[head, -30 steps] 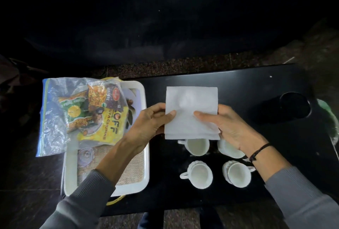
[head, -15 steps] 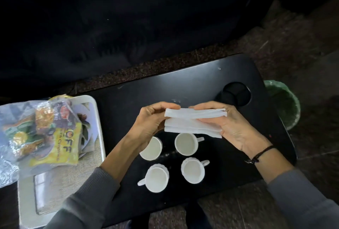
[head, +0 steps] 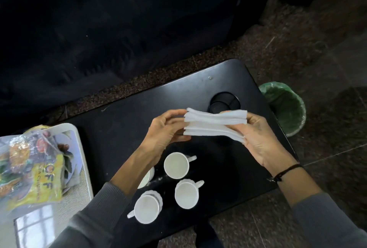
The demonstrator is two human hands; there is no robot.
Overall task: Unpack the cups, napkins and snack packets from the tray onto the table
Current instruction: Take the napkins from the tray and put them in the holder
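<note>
Down at bottom centre, four white cups (head: 176, 165) sit on the black counter (head: 123, 128), tray (head: 65, 126) with snack packets (head: 42, 184) lower left. Just above, left hand (head: 162, 134) and right hand (head: 262, 140) face each other, fingers clamped on either end of the napkins (head: 214, 126), held off the counter.

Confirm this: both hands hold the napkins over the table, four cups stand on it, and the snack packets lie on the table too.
Wrong on one point: in the head view the snack packets still lie on the tray. The left hand and right hand do hold the napkins over the table, four cups standing on it.
</note>
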